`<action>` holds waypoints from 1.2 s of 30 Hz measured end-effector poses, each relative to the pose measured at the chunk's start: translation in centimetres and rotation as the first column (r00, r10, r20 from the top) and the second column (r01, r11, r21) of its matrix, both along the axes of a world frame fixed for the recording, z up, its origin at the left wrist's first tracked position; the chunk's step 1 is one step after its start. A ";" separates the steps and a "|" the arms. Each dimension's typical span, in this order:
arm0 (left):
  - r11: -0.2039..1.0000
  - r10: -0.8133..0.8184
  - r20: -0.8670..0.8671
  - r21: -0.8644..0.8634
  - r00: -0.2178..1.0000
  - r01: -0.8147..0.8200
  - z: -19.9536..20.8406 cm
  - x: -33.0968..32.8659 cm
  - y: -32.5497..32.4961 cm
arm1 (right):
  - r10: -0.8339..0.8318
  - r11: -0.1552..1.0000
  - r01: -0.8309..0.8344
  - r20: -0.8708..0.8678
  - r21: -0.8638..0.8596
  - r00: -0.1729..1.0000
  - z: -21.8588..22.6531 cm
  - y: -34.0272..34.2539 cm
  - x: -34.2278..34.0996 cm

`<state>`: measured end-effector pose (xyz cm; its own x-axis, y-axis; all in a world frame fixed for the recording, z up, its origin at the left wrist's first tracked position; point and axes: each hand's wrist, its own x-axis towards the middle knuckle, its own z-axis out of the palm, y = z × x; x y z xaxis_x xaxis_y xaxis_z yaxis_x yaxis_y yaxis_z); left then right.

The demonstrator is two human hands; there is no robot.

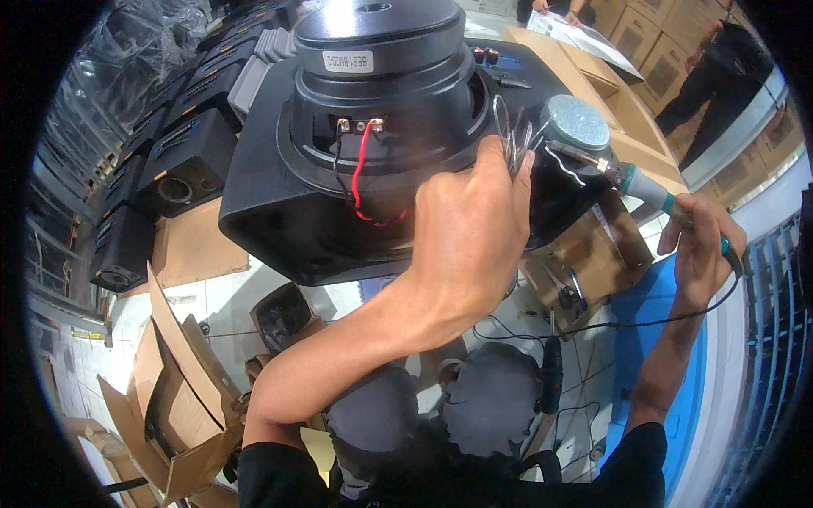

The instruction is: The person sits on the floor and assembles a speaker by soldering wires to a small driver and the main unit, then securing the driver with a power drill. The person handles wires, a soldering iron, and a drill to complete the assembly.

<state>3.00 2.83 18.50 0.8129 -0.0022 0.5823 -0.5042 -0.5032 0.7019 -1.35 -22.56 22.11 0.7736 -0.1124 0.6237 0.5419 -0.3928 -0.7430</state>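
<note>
A large black woofer rests magnet-up in the black speaker cabinet. Its terminals carry a red wire and a black wire. My left hand crosses in front of the cabinet, pinching a loose coil of thin silvery solder wire. In my right hand, at the right, is a soldering iron with a grey-green handle. Its metal shaft points left, beside a small driver with a round grey-blue magnet. A short pale wire curls below; whether the iron touches it, I cannot tell.
More black speaker cabinets line the left. Opened cardboard boxes lie at lower left, another box under the cabinet's right side. The iron's cord loops over the floor. A power tool stands by my knee. People work at upper right.
</note>
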 end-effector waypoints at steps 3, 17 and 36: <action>1.000 -0.002 -0.050 0.014 0.999 0.003 -0.1 0.1 -0.4 | 0.006 1.000 -0.006 0.015 -0.002 1.000 0.0 0.0 0.1; 0.999 -0.010 -0.026 0.050 1.000 0.011 -0.2 0.8 -1.2 | -0.054 0.998 0.056 0.041 -0.030 0.998 -0.1 0.3 0.1; 0.998 0.002 -0.014 0.067 1.000 -0.001 0.1 1.0 -1.6 | -0.087 0.996 0.087 0.007 -0.022 0.996 0.0 0.5 0.0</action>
<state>3.99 1.24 18.64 0.8209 -0.0400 0.5697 -0.4942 -0.5498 0.6735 -1.34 -22.11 22.08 0.7577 -0.1648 0.6315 0.5094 -0.4555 -0.7301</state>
